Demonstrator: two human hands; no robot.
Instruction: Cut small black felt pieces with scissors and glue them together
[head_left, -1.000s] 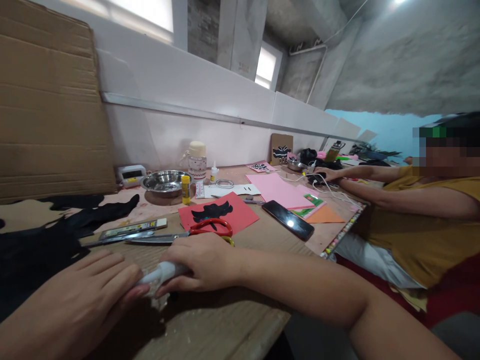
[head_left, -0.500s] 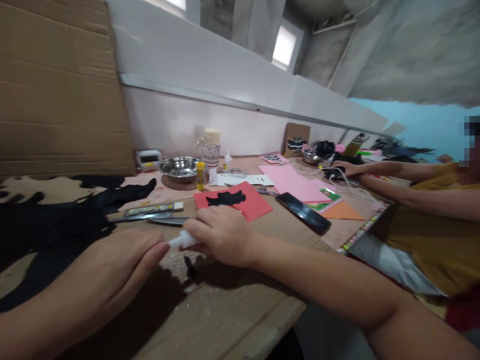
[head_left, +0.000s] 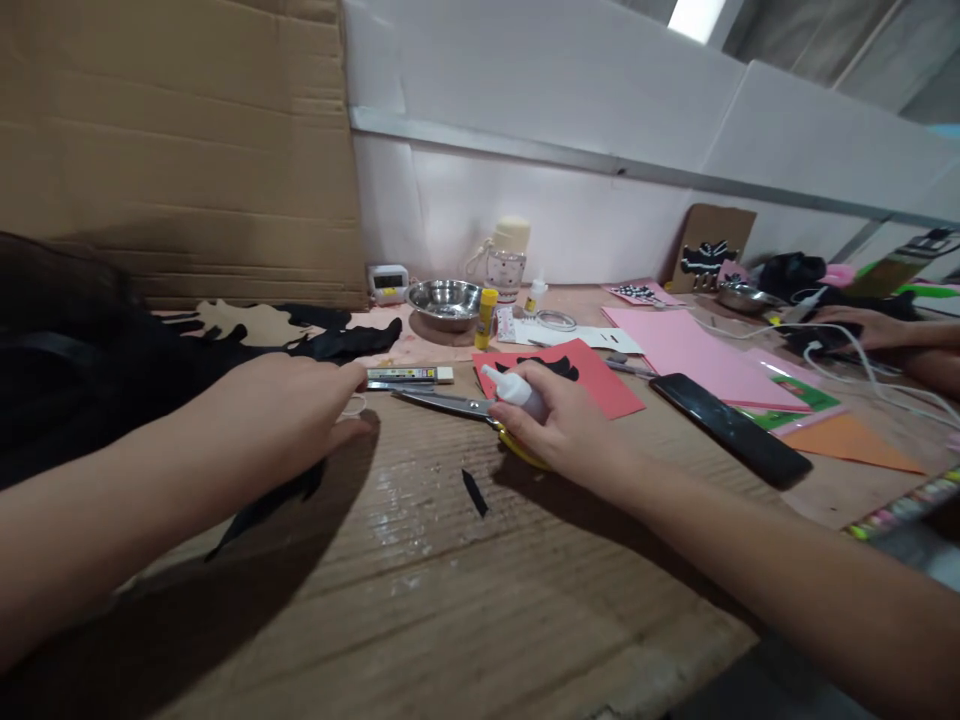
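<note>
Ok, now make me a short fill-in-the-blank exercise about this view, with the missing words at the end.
1. The right hand grips a small white ____.
2. The sheet under the black cutout is coloured ____.
3. In the camera view, the metal bowl is to the ____ of the yellow glue stick.

Missing words: bottle; red; left.

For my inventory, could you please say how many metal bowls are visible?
2: a metal bowl left of the glue stick; a second metal bowl near the small cardboard panel.
</note>
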